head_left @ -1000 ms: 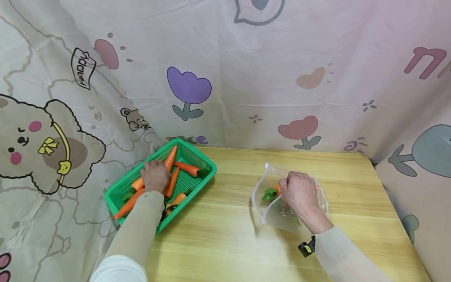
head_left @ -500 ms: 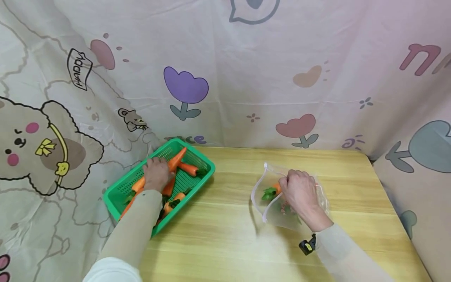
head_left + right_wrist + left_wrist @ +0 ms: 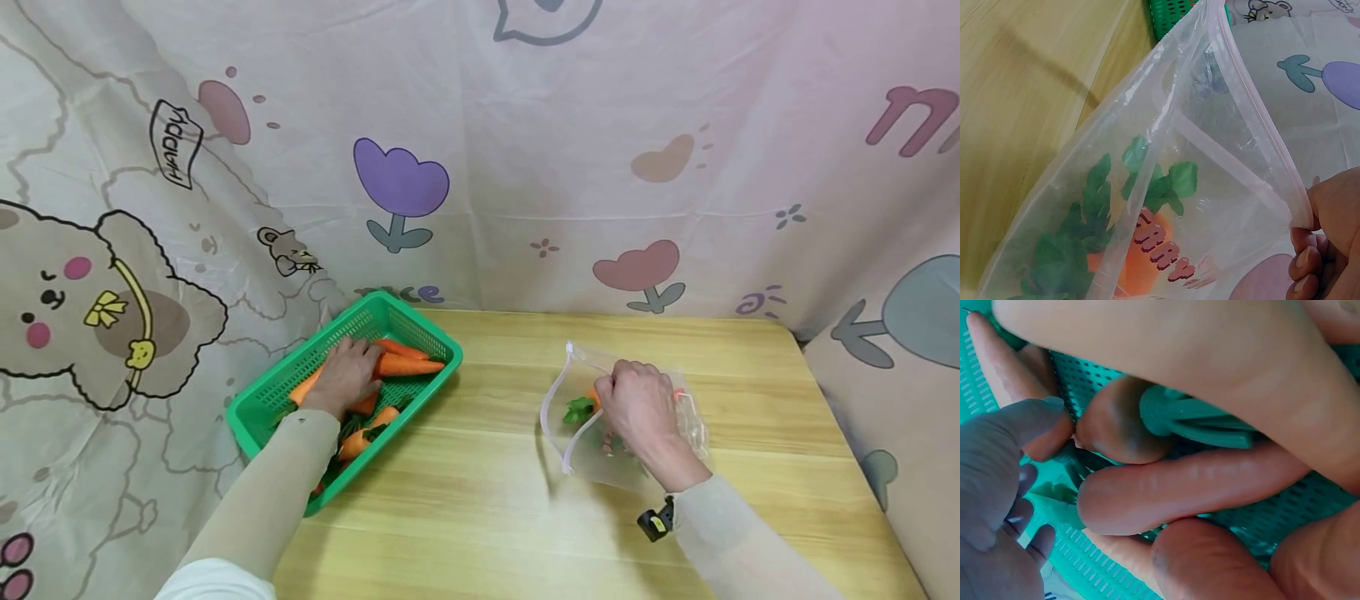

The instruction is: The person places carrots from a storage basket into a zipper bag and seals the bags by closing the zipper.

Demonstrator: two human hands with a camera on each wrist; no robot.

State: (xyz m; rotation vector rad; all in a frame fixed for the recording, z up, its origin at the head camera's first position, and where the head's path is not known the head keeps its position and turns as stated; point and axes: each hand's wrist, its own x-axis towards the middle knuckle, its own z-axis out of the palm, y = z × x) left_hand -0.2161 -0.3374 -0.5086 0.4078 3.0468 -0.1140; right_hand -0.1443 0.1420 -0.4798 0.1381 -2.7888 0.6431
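My left hand [image 3: 345,375] reaches into the green basket [image 3: 247,425] at the left of the table. In the left wrist view its thumb lies over the blunt end of a carrot [image 3: 1004,369]; the other fingertips show apart below it. In the head view an orange carrot [image 3: 408,365] points right from beside this hand. On the right, my right hand [image 3: 641,412] pinches the edge of a clear zip bag [image 3: 577,454], and its mouth gapes toward the left. A carrot with green leaves [image 3: 1154,187] lies inside the bag, blurred by the plastic.
Several more carrots [image 3: 367,437] lie in the basket, some with green tops. A light wooden table [image 3: 480,500] spans between basket and bag. Printed cloth [image 3: 525,167] hangs behind and at both sides. A small black device [image 3: 656,521] sits at my right wrist.
The carrot beside my left hand has swung from pointing toward the back to pointing right. My left hand has shifted slightly within the basket. The right hand and bag stay nearly still.
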